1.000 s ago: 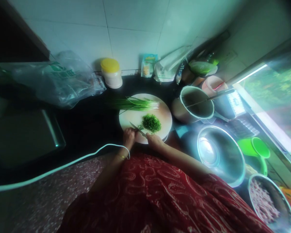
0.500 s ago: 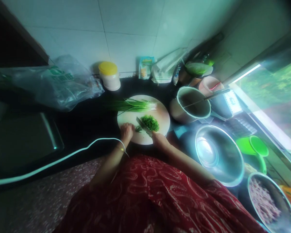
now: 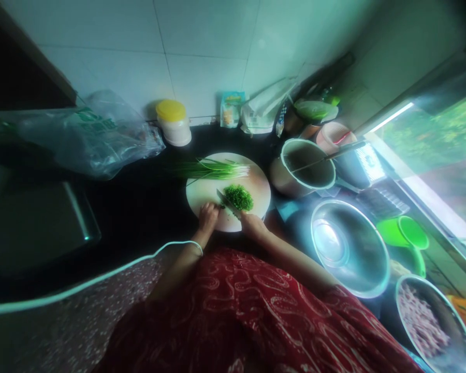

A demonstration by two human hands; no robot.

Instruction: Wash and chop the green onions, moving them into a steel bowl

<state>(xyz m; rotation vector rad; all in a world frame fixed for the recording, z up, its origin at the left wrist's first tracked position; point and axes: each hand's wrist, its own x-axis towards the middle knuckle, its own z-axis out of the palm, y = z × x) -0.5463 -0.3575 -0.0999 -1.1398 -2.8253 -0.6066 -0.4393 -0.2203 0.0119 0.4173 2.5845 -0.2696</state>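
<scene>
On the board (image 3: 200, 193), green stalks (image 3: 216, 170) look light and limp, best gathered by their pale ends (image 3: 242, 170); right hand (image 3: 253, 226) wraps its grip round the knife (image 3: 229, 201), left hand (image 3: 208, 217) curls, contents unclear.

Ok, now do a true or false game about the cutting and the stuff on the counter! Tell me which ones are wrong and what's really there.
1. The right hand holds the knife. True.
2. The jar has a red lid. False: its lid is yellow.
3. The chopped greens are in a pile on the white board. True.
4. The long green stalks are at the near edge of the white board. False: they lie across its far part, beyond the chopped greens.
5. The left hand is to the left of the knife. True.
</scene>
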